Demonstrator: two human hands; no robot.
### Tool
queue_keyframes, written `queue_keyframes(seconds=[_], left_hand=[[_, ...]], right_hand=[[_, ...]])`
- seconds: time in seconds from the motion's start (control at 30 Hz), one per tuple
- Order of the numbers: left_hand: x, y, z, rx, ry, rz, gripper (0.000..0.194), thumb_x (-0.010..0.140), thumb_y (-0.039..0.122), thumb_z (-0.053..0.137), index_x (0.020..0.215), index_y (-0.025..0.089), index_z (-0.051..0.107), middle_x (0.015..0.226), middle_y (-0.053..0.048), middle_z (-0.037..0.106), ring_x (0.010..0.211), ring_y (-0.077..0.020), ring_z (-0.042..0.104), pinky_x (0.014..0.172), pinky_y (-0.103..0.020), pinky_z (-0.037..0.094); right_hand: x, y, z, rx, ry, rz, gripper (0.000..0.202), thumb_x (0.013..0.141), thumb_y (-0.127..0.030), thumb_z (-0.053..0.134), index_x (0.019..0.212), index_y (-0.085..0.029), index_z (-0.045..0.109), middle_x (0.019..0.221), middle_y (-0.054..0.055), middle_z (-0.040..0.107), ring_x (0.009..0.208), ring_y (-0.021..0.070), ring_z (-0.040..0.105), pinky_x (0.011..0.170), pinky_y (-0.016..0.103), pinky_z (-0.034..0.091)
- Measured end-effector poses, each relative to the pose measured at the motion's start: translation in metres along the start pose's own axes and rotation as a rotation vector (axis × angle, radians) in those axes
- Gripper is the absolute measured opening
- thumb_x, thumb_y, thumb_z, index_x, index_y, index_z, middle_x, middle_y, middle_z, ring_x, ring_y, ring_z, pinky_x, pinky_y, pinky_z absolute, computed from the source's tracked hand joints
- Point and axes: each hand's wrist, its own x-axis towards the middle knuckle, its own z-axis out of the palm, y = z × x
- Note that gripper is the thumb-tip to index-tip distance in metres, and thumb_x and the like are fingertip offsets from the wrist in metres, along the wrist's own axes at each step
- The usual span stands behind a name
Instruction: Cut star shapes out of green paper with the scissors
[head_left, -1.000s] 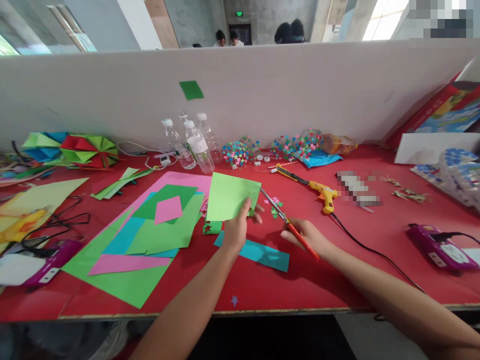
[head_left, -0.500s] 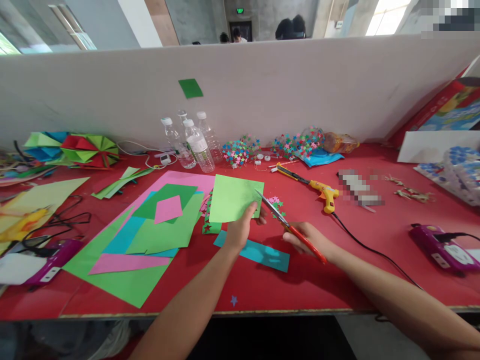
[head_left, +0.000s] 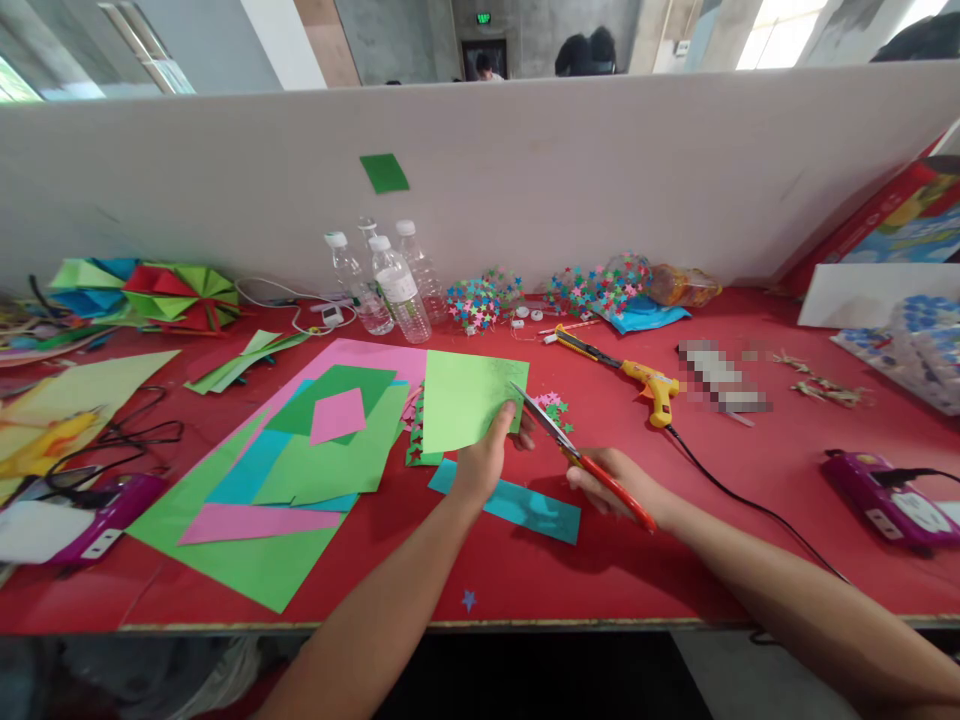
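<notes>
My left hand (head_left: 491,450) pinches a light green sheet of paper (head_left: 465,398) near its lower right corner, thumb on top. In my right hand (head_left: 615,480) is a pair of scissors (head_left: 600,472) with red handles, blades pointing up and left. The blade tip overlaps the right part of the green sheet in view; whether it touches the paper I cannot tell. Beneath the hands lies a blue paper strip (head_left: 532,514) on the red table. Small star cutouts (head_left: 555,408) in pink and green show just behind the scissors.
Left lies a stack of coloured paper (head_left: 240,560). Clear plastic bottles (head_left: 401,295) stand by the partition (head_left: 600,170), near star-covered bundles (head_left: 474,303). A yellow glue gun (head_left: 652,388) with its cord lies right, a purple power strip (head_left: 889,500) farther right. A small star (head_left: 469,600) lies near the front edge.
The green sheet has turned and tilted slightly in my left hand. The scissors keep almost the same place against it, and the whole view has shifted a little.
</notes>
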Motion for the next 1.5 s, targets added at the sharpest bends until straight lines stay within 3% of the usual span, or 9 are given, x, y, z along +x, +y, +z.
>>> queue_keyframes(seconds=[0.7,0.97,1.5], left_hand=[[0.000,-0.003,-0.005,0.048,-0.023,-0.010,0.039,0.090,0.041,0.047,0.062,0.018,0.063,0.052,0.000,0.062,0.053,-0.0123,0.059,0.061,-0.025,0.047],[0.000,-0.002,-0.008,0.084,0.001,-0.003,0.040,0.090,0.040,0.048,0.060,0.019,0.064,0.049,0.001,0.060,0.053,-0.0125,0.059,0.070,-0.027,0.047],[0.000,-0.002,-0.004,0.023,-0.006,-0.021,0.037,0.088,0.039,0.048,0.060,0.018,0.061,0.052,0.000,0.062,0.048,-0.0108,0.057,0.061,-0.026,0.046]], right_hand=[[0.000,-0.001,0.004,0.074,0.025,0.086,0.049,0.080,-0.065,0.055,0.064,-0.019,0.049,0.040,-0.006,0.045,0.035,0.0086,0.040,0.041,0.022,0.031],[0.001,0.002,0.001,0.063,0.028,0.108,0.048,0.079,-0.064,0.058,0.064,-0.019,0.049,0.040,-0.006,0.045,0.034,0.0085,0.040,0.037,0.021,0.030],[0.003,0.007,0.001,0.048,0.016,0.097,0.049,0.081,-0.064,0.056,0.065,-0.019,0.048,0.039,-0.006,0.045,0.033,0.0085,0.042,0.037,0.021,0.031]])
